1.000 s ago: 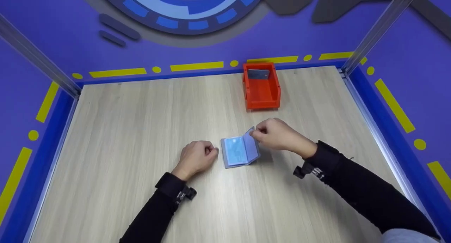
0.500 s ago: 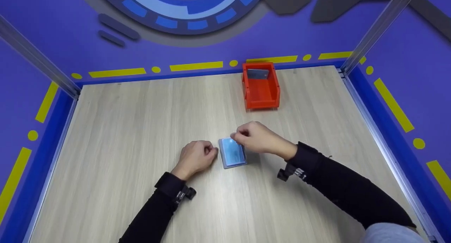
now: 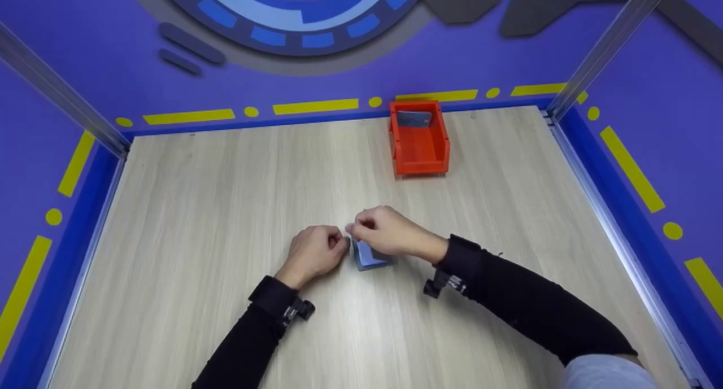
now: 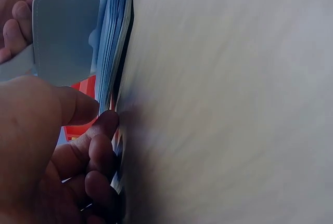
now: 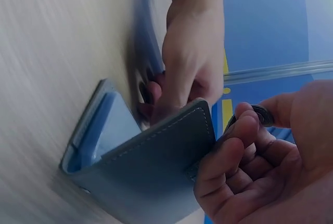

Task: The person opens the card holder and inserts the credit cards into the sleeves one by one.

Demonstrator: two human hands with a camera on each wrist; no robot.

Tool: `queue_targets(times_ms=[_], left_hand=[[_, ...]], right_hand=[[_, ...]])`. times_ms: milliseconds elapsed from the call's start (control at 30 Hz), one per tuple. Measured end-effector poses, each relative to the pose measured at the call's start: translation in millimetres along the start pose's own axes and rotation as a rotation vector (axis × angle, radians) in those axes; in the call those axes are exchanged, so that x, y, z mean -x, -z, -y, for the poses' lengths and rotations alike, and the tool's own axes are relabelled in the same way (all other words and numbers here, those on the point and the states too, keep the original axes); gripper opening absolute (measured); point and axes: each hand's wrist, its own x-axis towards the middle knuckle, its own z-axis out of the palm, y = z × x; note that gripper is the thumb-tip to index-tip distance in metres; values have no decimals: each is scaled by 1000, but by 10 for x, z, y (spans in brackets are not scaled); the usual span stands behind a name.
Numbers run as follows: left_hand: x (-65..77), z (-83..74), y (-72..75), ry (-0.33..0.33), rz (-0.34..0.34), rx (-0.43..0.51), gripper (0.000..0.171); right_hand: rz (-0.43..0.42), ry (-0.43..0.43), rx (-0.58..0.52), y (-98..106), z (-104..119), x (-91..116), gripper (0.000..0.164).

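A grey stitched card holder [image 3: 370, 258] lies on the table with its cover part-way folded over a stack of clear sleeves. My right hand [image 3: 390, 231] is over it and pinches the cover's strap between thumb and fingers; a round snap [image 5: 261, 114] shows at the fingertips in the right wrist view. The raised cover [image 4: 67, 34] leans over the sleeves [image 4: 110, 42] in the left wrist view. My left hand [image 3: 316, 250] rests on the table just left of the holder, fingers loosely curled, thumb and index tips right at the holder's edge, nothing seen between them.
A red open-front bin [image 3: 422, 167] stands at the back, right of centre, with a dark flat card-like piece [image 3: 414, 118] leaning inside against its rear wall. Blue-purple panels [image 3: 316, 95] border the wooden table [image 3: 226, 180] at the back and sides.
My right hand has moved left, swinging the cover from upright on the right over the sleeves. My left hand has stayed beside the holder.
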Motion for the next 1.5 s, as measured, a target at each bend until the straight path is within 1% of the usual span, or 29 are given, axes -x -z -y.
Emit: queue_targets(times_ms=[133, 267, 400, 467, 667, 800, 1000, 1100, 1267, 1367, 1500], left_hand=[[-4, 11, -1, 0, 8, -18, 32], [-4, 14, -1, 7, 18, -20, 26], [-6, 13, 3, 14, 23, -13, 27], [-8, 15, 10, 17, 23, -16, 28], [-9, 20, 24, 6, 32, -23, 20], [-5, 19, 26, -7, 42, -26, 20], [0, 22, 45, -26, 56, -25, 21], [3, 31, 61, -27, 76, -8, 26], [4, 48, 105, -4, 122, 63, 32], [3, 55, 128, 4, 140, 90, 35], [1, 57, 143, 8, 143, 114, 28]], right_hand=[[23, 32, -17, -104, -40, -29, 34], [29, 34, -14, -179, -118, -40, 31], [18, 28, 5, -218, -205, -43, 23], [13, 20, 9, -223, -235, -45, 21], [-1, -11, 44, -208, -273, -42, 25], [-3, -26, 75, -197, -283, -35, 26], [-8, -38, 78, -178, -293, -25, 25], [-9, -46, 76, -171, -298, -24, 25], [-5, -44, 77, -169, -308, -26, 26], [-1, -42, 81, -166, -318, -26, 26], [7, -32, 74, -159, -329, -25, 26]])
